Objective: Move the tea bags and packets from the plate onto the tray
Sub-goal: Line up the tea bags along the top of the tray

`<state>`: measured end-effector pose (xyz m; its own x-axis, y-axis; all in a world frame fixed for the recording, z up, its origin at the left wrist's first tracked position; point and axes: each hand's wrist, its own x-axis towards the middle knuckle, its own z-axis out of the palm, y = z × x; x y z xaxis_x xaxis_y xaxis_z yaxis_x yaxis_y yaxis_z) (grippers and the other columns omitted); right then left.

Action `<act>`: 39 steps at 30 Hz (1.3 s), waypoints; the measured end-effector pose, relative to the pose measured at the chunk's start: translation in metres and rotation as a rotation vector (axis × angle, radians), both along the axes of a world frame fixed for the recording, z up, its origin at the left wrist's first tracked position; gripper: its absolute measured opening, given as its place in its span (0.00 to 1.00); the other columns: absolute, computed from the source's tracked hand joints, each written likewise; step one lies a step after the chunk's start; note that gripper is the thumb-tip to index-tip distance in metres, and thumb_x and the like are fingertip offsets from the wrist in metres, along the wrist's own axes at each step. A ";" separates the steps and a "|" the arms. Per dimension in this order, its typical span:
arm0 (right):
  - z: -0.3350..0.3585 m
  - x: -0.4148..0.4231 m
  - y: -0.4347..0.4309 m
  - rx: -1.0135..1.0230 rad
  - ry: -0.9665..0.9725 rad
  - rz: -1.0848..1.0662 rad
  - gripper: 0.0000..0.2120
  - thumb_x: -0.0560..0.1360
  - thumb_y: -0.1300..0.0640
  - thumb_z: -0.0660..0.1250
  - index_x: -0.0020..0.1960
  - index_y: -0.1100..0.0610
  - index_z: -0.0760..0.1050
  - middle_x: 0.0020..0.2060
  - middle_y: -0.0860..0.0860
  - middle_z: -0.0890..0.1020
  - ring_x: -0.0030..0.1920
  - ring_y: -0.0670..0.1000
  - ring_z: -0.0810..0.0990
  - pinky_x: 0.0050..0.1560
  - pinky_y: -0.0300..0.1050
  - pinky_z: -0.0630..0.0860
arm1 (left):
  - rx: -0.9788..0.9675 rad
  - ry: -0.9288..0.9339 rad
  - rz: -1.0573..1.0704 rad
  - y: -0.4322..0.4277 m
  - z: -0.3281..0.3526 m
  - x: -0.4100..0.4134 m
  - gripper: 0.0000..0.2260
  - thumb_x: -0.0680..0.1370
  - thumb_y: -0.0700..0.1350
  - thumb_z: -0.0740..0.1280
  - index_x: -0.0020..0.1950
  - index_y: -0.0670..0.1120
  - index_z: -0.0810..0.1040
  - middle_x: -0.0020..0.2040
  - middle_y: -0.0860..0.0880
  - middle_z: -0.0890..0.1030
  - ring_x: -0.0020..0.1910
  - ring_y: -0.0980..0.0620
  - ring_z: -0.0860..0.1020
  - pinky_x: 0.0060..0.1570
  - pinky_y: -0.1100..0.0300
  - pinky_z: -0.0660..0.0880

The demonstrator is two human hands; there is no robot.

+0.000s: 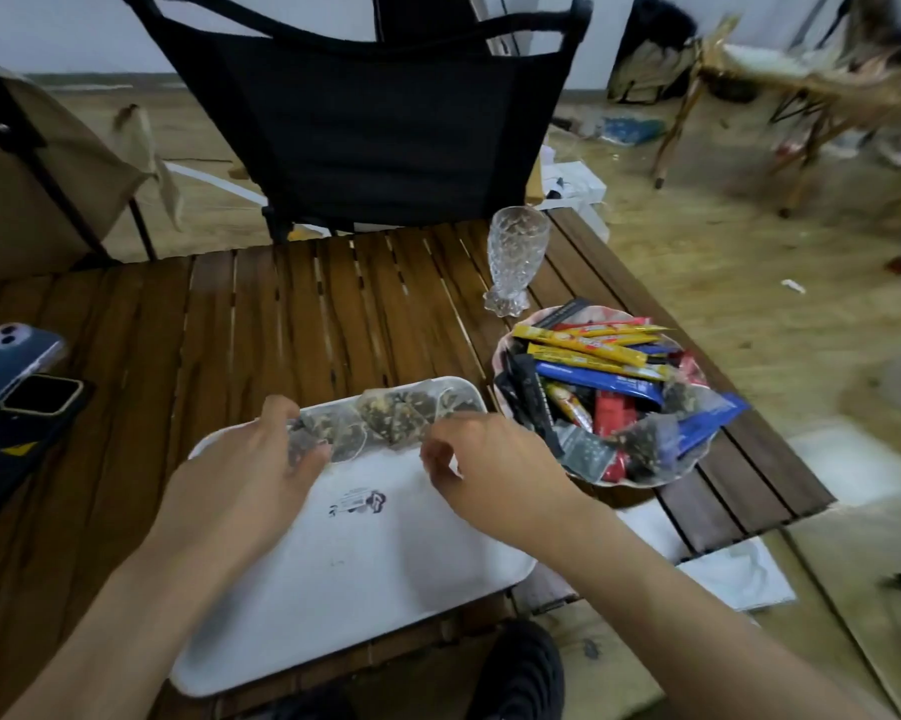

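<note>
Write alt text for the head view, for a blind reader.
A left hand pinches tea bags lined up at the far end of a white tray on a slatted table, the right hand curled beside them. Right of the tray, a plate is heaped with packets; a glass stands behind it.

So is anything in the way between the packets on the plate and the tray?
Nothing I can see. The plate sits right beside the tray. The glass stands behind the plate, off the path. The left hand and right hand are at the tea bags on the tray.
</note>
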<state>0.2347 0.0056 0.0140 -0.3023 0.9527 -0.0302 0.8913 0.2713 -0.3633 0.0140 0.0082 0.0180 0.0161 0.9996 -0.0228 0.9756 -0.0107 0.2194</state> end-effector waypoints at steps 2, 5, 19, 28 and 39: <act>0.011 0.014 0.001 0.014 -0.076 -0.073 0.07 0.77 0.53 0.63 0.53 0.49 0.79 0.50 0.48 0.82 0.50 0.53 0.81 0.48 0.50 0.80 | 0.005 -0.016 -0.046 -0.002 -0.001 0.011 0.17 0.81 0.60 0.60 0.66 0.54 0.69 0.45 0.55 0.79 0.44 0.52 0.78 0.39 0.55 0.75; 0.028 0.042 0.002 0.062 -0.174 -0.222 0.07 0.77 0.50 0.66 0.53 0.49 0.79 0.50 0.47 0.82 0.51 0.53 0.80 0.47 0.48 0.80 | 0.006 -0.040 -0.079 -0.004 -0.004 0.022 0.17 0.81 0.60 0.59 0.67 0.55 0.70 0.50 0.55 0.82 0.49 0.52 0.80 0.47 0.53 0.79; 0.044 0.128 0.014 -0.166 -0.223 -0.436 0.13 0.74 0.64 0.65 0.42 0.44 0.75 0.37 0.46 0.80 0.41 0.50 0.78 0.40 0.40 0.73 | 0.038 -0.063 -0.124 0.006 -0.002 0.028 0.10 0.81 0.58 0.61 0.61 0.58 0.72 0.39 0.59 0.79 0.40 0.58 0.78 0.36 0.57 0.76; 0.047 0.081 0.009 0.140 0.138 -0.312 0.12 0.69 0.64 0.70 0.48 0.50 0.82 0.34 0.44 0.80 0.35 0.43 0.77 0.39 0.35 0.74 | 0.037 -0.079 -0.098 0.005 0.005 0.024 0.07 0.81 0.58 0.61 0.57 0.59 0.71 0.41 0.60 0.79 0.41 0.57 0.77 0.37 0.56 0.77; 0.007 0.009 -0.007 -0.091 0.262 0.197 0.11 0.74 0.54 0.72 0.55 0.49 0.78 0.48 0.42 0.79 0.43 0.44 0.80 0.45 0.46 0.81 | 0.067 -0.088 -0.075 0.001 0.005 0.013 0.05 0.81 0.57 0.62 0.53 0.59 0.75 0.39 0.60 0.79 0.40 0.59 0.78 0.38 0.56 0.78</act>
